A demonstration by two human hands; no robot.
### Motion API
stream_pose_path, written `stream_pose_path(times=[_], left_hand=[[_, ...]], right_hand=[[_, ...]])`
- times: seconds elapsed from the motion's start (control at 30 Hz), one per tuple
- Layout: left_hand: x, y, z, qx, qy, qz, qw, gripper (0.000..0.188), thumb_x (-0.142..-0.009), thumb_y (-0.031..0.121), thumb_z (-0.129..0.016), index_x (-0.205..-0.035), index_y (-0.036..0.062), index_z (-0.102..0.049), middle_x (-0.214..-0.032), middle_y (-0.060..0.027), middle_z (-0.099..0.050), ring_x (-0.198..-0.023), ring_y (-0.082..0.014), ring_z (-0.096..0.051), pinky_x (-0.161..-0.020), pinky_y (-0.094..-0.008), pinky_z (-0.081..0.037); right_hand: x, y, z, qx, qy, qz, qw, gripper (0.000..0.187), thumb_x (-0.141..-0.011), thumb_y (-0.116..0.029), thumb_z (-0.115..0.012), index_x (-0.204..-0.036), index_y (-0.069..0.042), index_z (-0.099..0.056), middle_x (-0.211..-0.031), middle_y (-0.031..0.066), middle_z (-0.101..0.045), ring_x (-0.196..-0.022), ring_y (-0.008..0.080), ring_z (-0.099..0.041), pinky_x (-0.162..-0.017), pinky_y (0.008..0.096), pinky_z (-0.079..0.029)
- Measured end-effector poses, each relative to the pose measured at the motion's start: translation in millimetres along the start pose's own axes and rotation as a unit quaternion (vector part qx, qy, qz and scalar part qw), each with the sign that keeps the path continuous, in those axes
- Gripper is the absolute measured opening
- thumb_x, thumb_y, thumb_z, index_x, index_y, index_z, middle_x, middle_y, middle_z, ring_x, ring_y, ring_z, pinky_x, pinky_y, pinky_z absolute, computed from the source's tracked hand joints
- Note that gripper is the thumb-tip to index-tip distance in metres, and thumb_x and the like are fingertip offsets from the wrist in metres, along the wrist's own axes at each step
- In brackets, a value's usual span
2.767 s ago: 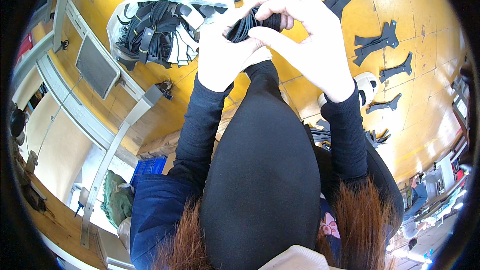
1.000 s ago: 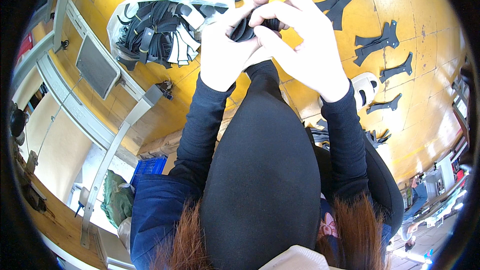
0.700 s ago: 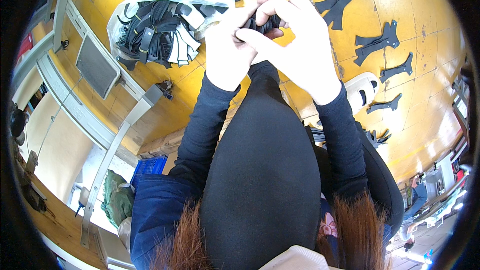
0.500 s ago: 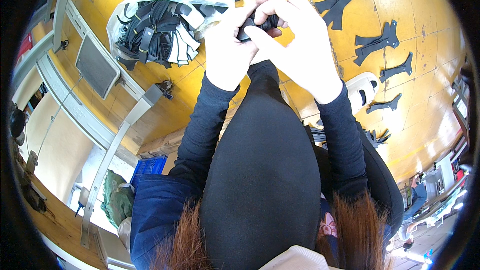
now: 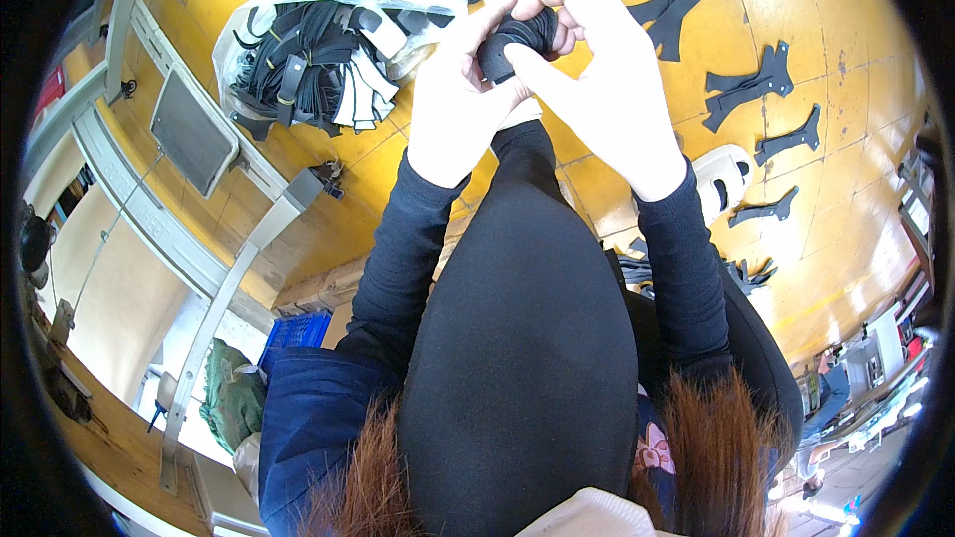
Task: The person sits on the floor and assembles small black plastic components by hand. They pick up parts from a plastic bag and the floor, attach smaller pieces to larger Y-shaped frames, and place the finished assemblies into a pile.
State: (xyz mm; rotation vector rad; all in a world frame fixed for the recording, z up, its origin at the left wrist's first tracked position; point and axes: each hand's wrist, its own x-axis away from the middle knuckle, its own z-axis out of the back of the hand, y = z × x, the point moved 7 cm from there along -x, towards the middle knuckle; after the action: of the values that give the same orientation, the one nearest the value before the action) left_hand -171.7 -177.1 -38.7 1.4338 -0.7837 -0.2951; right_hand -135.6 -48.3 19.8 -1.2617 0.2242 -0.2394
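Note:
A small stack of black, flat fabric-like pieces (image 5: 497,58) is curled between my two hands, above my knee. My left hand (image 5: 453,104) closes round its left side, thumb pointing inward at the lower edge. My right hand (image 5: 607,89) has its thumb pressed on the near face, with the fingers bent over the far side. Most of the stack hides behind the fingers, so its exact kind does not show. Left of my hands lies a clear plastic bag (image 5: 234,45) holding bundled black strips (image 5: 284,80) and several white-faced pieces (image 5: 363,99).
Black forked pieces (image 5: 751,87) lie in groups on the yellow tiled floor (image 5: 846,139) to the right. Near my right forearm is a white slipper (image 5: 724,179). A metal table frame (image 5: 254,234) with a pedal (image 5: 194,129) stands left, near a blue crate (image 5: 296,338).
The black stack has turned and shows more of its broad face and layered edges. My right thumb has shifted slightly right, and both hands have moved a little.

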Motion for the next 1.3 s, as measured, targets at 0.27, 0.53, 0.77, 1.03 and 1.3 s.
stream_pose_path(times=[0.27, 0.53, 0.77, 1.03, 1.3], left_hand=[[-6, 5, -2, -0.121, -0.036, -0.045, 0.991, 0.071, -0.074, 0.004, -0.074, -0.136, 0.0045, -0.039, -0.124, -0.0144, -0.049, -0.110, -0.0197, -0.051, -0.088, -0.0297, -0.048], [-2, 6, -4, 0.097, -0.021, 0.016, 0.995, 0.092, -0.071, -0.003, -0.074, -0.144, 0.0047, -0.019, -0.115, -0.0165, -0.055, -0.107, -0.0204, -0.054, -0.092, -0.0305, -0.046], [-6, -4, -2, -0.095, -0.054, -0.020, 0.994, 0.083, -0.075, 0.002, -0.073, -0.142, 0.0040, -0.025, -0.117, -0.0145, -0.052, -0.106, -0.0188, -0.053, -0.092, -0.0284, -0.045], [6, -8, -5, 0.248, -0.018, 0.130, 0.960, 0.037, -0.090, 0.010, -0.059, -0.122, 0.0024, -0.044, -0.109, -0.0106, -0.050, -0.101, -0.0203, -0.057, -0.089, -0.0311, -0.051], [16, -1, -18, 0.565, -0.152, 0.261, 0.768, 0.032, -0.091, 0.010, -0.054, -0.122, 0.0040, -0.044, -0.107, -0.0153, -0.052, -0.096, -0.0259, -0.056, -0.086, -0.0347, -0.053]], right_hand=[[2, 1, 0, 0.040, 0.027, -0.022, 0.999, 0.031, -0.076, -0.007, -0.070, -0.105, -0.007, -0.059, -0.093, 0.0024, -0.059, -0.072, 0.0088, -0.047, -0.068, 0.0214, -0.042], [7, 16, -4, -0.001, 0.001, -0.077, 0.997, 0.034, -0.076, -0.008, -0.070, -0.108, -0.006, -0.059, -0.092, 0.0028, -0.060, -0.075, 0.0079, -0.051, -0.071, 0.0209, -0.044], [9, 20, -6, -0.013, 0.016, -0.090, 0.996, 0.034, -0.076, -0.010, -0.071, -0.108, -0.005, -0.060, -0.092, 0.0038, -0.061, -0.077, 0.0078, -0.052, -0.072, 0.0204, -0.045], [5, 16, -2, -0.014, -0.072, -0.097, 0.993, 0.044, -0.080, -0.017, -0.070, -0.121, -0.009, -0.057, -0.106, 0.0078, -0.062, -0.085, 0.0109, -0.059, -0.075, 0.0232, -0.048], [13, 10, -24, -0.101, -0.222, -0.107, 0.964, 0.052, -0.078, -0.021, -0.068, -0.127, -0.012, -0.053, -0.116, 0.0055, -0.060, -0.099, 0.0215, -0.058, -0.089, 0.0378, -0.045]])
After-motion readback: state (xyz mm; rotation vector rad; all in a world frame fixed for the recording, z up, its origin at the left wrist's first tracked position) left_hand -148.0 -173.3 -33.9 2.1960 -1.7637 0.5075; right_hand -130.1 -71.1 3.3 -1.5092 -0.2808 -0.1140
